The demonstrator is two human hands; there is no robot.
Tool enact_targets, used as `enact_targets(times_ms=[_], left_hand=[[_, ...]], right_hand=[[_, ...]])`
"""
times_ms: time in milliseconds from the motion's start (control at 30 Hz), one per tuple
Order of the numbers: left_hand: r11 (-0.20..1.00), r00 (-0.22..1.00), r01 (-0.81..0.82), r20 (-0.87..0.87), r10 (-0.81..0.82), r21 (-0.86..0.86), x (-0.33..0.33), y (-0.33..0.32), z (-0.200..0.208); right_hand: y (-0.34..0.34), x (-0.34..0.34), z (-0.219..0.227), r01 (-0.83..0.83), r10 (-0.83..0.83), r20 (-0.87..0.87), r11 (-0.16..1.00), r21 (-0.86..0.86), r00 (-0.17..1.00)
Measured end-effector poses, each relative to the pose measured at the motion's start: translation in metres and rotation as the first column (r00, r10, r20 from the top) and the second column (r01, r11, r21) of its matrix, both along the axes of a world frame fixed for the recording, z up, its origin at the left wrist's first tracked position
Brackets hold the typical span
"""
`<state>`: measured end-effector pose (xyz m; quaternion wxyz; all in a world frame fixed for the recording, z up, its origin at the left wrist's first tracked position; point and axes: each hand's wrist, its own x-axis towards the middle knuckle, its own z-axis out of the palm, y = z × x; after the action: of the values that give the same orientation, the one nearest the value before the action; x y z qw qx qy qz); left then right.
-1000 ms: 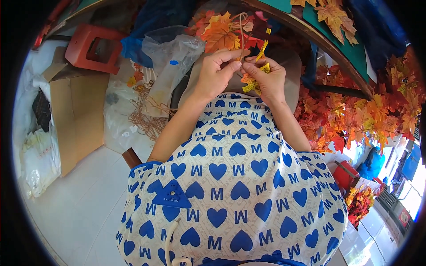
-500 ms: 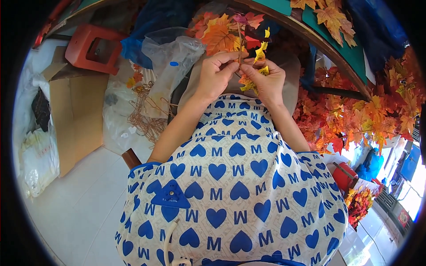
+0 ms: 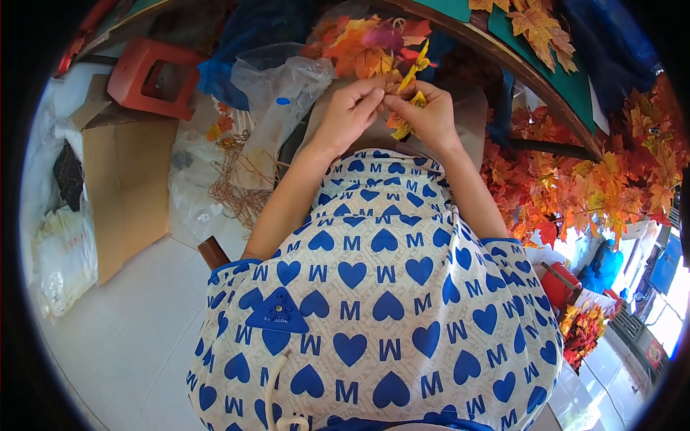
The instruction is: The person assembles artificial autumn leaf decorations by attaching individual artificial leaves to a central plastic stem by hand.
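"Where is the work, from your side?"

"Out past the heart-patterned apron [image 3: 374, 287], between two hands held close together. The left hand [image 3: 348, 115] pinches thumb to finger at the foot of the orange and red leaves [image 3: 352, 47]. That grip looks clenched on their stem, though the fingers hide most of it. The right hand [image 3: 430, 118] grasps the yellow leaves [image 3: 415, 68]; one pokes up past the fingers, another hangs below the thumb."

"How would you do it well?"

"I'd pinch firmly with the left, low down, so the spray can't spin, and let the right fingertips work tight against that pinch. Better to take the yellow pieces by their base; the blades look thin enough to crease. And I'd leave the orange leaves pointing away, as they do now, clear of the fingers."

"What about the containers?"

"A clear plastic bag [image 3: 269, 75] slumps to the left of the hands, with a blue spot on it. I can't make out any contents. Farther left a cardboard box [image 3: 136, 201] stands with a flap folded out, its inside hidden from me. Beside it, a cloudy plastic bag [image 3: 68, 258] seems to hold something whitish."

"And on the right?"

"A red container [image 3: 555, 287], partly behind the apron. What's inside, I can't tell."
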<state>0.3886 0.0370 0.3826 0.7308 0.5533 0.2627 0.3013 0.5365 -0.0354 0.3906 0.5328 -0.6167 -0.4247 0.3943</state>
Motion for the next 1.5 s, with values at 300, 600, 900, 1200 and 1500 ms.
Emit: enact_targets(times_ms=[300,600,900,1200,1500], left_hand=[[0.919,0.904,0.303,-0.38,-0.194,0.252,-0.033,0.037,0.008],[0.91,0.877,0.411,-0.296,-0.379,0.054,-0.027,0.03,0.0],[0.966,0.948,0.219,-0.204,-0.243,-0.134,-0.019,0.028,0.001],[0.948,0.947,-0.026,-0.31,-0.077,-0.316,-0.039,0.034,-0.054],[0.628,0.824,0.55,0.235,-0.515,-0.551,-0.015,0.007,-0.035]], right_hand=[[0.005,0.014,-0.024,0.241,-0.252,-0.544,0.966,-0.093,0.8],[0.014,0.029,-0.028,0.273,-0.286,-0.627,0.954,-0.119,0.725],[0.043,0.04,-0.02,0.205,-0.252,-0.673,0.967,-0.149,0.696],[0.013,0.051,0.027,-0.116,0.618,0.636,0.753,-0.648,0.463],[0.051,0.116,0.143,0.02,-0.182,0.611,0.965,0.262,0.77]])
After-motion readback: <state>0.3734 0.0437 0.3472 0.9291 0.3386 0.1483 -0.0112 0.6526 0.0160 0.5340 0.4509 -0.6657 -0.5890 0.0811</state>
